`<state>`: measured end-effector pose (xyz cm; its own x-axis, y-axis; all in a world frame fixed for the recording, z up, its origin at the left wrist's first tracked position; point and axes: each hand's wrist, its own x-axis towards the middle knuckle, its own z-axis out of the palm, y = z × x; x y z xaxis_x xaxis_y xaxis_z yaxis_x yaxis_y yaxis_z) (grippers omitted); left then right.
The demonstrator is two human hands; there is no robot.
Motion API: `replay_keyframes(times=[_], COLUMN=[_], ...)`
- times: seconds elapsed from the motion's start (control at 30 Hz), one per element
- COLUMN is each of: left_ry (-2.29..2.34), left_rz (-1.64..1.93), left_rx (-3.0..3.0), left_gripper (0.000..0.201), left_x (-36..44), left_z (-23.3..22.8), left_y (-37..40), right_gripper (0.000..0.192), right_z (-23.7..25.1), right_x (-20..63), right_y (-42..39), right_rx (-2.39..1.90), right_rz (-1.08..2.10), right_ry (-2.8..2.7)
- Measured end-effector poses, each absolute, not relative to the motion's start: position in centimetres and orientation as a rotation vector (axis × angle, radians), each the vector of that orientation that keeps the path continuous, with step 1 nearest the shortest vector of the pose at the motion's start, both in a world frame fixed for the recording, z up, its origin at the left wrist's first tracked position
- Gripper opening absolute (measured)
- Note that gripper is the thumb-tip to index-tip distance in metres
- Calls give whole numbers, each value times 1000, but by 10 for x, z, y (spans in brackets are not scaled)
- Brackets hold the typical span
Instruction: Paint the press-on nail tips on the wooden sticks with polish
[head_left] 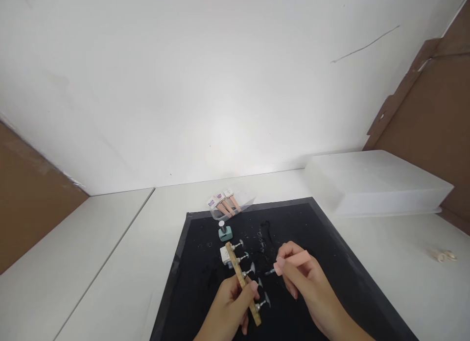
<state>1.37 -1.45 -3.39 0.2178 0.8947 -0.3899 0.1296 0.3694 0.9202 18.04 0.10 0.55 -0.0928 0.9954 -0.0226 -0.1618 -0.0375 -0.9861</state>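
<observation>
My left hand (231, 304) grips a wooden strip (243, 282) that carries several small metal stands with nail tips, held tilted above the black mat (330, 262). In my right hand (308, 282) is a pink brush handle (295, 260), pinched between the fingers, and its dark tip points left toward the strip's stands. A mint green polish bottle (224, 231) stands on the mat just beyond the strip. A small white block (224, 254) lies beside the strip's far end.
A clear tray with three pink-handled bottles (224, 204) rests at the mat's far edge. A large white lidded box (374, 182) stands at the right by the wall. Small pale objects (445, 255) lie at the far right. Brown cardboard panels flank both sides.
</observation>
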Motion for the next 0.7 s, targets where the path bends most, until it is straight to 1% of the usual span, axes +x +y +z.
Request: replay_keyframes(times=[0.27,0.4,0.57,0.7], left_ry=[1237,1168,1098,1080], left_rz=[750,747,734,719], left_rx=[837,850,867,862], left_gripper=[64,58,49,50], left_x=[17,16,14,15], left_z=[-18,-17,-13,-8], left_y=[-16,-15,-14,-15], right_gripper=[41,43,37,35], right_z=[3,9,17,23], right_x=[180,181,181,181], right_y=[0,0,0,-1], right_rx=[-1005,-1002,-962,-954], right_rz=[1413,1430,1461,1436], right_ry=[-1117,-1200,-1275,-1353])
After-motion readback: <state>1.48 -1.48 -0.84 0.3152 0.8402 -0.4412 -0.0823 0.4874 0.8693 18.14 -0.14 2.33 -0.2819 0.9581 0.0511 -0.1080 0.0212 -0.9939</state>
